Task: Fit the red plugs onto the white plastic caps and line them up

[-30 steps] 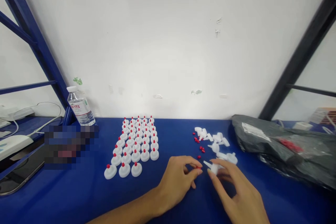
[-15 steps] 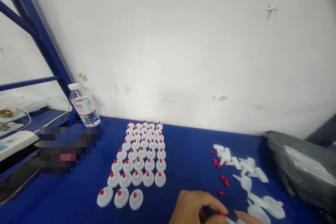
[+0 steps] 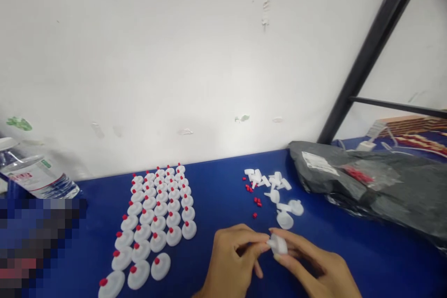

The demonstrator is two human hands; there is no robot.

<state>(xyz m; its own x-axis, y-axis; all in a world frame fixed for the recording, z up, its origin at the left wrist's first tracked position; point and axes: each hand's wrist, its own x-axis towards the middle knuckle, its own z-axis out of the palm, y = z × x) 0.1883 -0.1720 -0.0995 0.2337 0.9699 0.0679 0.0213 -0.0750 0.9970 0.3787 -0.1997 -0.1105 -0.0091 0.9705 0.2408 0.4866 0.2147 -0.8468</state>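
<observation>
My right hand point(image 3: 310, 260) grips a white plastic piece point(image 3: 279, 244) by its wide part, between thumb and fingers. The fingertips of my left hand point(image 3: 237, 253) pinch the narrow tip of that piece; whether a red cap is there is hidden. Several rows of white round pieces with red caps point(image 3: 160, 266) stand on the blue table point(image 3: 216, 181) at the left. Loose red caps point(image 3: 257, 201) and loose white pieces point(image 3: 284, 219) lie beyond my hands.
A dark plastic package point(image 3: 380, 200) lies at the right, with a bag of red bits point(image 3: 359, 174) on it. A water bottle point(image 3: 42, 179) stands at the far left. A dark metal post point(image 3: 370, 51) rises behind the package.
The view has swung to the right, bringing the post and more of the package into sight. Both hands show more fully, with the white piece between them.
</observation>
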